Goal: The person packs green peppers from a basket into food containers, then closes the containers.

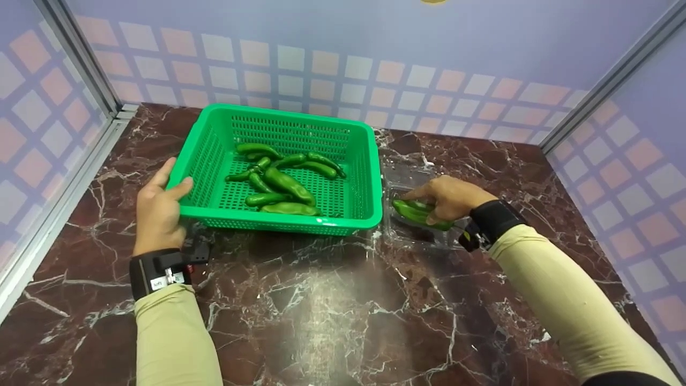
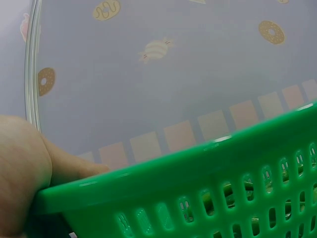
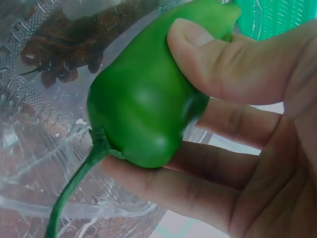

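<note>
A green perforated plastic basket [image 1: 278,221] stands on the left, with several long green peppers [image 1: 289,185] lying in its bottom. My left hand [image 1: 159,212] grips its left rim near the front corner, thumb over the edge and fingers outside. To the right of the basket, my right hand [image 1: 453,197] pinches a green pepper [image 3: 143,104] between thumb and fingers. Its thin stem [image 3: 74,181] points down and left in the right wrist view. Under this pepper is a clear plastic container [image 1: 396,235], its bottom showing the dark tabletop through it.
All stands on a dark red marbled tabletop [image 1: 321,311] with white veins. Purple panels with pink and white squares [image 1: 324,61] close in the back and sides, joined by metal corner posts [image 1: 80,59]. The basket's right wall sits close beside the container.
</note>
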A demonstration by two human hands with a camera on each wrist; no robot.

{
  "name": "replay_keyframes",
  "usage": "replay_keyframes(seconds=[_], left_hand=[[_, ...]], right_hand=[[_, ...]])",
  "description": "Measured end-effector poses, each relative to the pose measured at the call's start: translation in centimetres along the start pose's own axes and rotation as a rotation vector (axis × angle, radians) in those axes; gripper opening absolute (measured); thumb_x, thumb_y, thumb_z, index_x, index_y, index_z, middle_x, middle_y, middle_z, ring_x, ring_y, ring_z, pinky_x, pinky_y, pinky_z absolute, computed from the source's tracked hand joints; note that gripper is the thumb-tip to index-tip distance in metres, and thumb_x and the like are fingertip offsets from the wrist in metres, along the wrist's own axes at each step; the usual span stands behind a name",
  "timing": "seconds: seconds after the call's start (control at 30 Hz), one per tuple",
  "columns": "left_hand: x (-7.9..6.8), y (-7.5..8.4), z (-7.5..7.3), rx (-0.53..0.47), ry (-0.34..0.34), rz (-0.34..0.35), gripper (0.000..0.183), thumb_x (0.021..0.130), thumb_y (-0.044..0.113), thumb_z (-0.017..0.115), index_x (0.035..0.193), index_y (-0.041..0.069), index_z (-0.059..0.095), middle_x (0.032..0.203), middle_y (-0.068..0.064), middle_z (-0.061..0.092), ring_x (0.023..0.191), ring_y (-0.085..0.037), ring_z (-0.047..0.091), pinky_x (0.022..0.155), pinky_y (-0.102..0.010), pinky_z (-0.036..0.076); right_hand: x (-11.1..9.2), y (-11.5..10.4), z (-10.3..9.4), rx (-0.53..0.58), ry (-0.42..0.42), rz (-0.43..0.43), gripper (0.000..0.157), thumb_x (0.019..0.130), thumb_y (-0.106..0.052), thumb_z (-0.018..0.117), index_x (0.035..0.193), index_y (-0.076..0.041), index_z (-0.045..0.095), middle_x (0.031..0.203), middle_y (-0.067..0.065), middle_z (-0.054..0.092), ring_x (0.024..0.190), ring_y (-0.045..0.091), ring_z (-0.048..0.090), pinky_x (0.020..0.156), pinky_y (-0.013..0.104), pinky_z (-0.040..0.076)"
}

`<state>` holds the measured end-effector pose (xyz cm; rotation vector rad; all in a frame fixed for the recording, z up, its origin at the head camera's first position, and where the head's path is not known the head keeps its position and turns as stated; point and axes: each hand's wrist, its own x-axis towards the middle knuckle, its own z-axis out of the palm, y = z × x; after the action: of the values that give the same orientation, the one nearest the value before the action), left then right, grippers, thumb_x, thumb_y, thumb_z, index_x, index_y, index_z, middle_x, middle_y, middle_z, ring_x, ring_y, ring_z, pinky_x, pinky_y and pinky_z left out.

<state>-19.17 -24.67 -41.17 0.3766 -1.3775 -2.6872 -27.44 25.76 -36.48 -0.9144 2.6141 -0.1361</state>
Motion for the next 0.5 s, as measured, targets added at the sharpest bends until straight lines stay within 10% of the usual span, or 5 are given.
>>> replay_keyframes(seconds=[0.5], left_hand=[[0.17, -0.03, 0.00, 0.058, 0.015, -0.007, 0.071, 0.102, 0.004, 0.062, 0.164, 0.021, 0.032, 0.173, -0.003, 0.025, 0.111, -0.008, 0.062, 0.088, -0.019, 0.060]], right_hand=[[0.13, -0.73, -0.48, 0.010, 0.002, 0.004, 0.069, 0.077, -0.003, 0.081, 0.143, -0.015, 0.064, 0.116, 0.013, 0.078, 0.096, 0.029, 0.075, 0.087, 0.048, 0.064]])
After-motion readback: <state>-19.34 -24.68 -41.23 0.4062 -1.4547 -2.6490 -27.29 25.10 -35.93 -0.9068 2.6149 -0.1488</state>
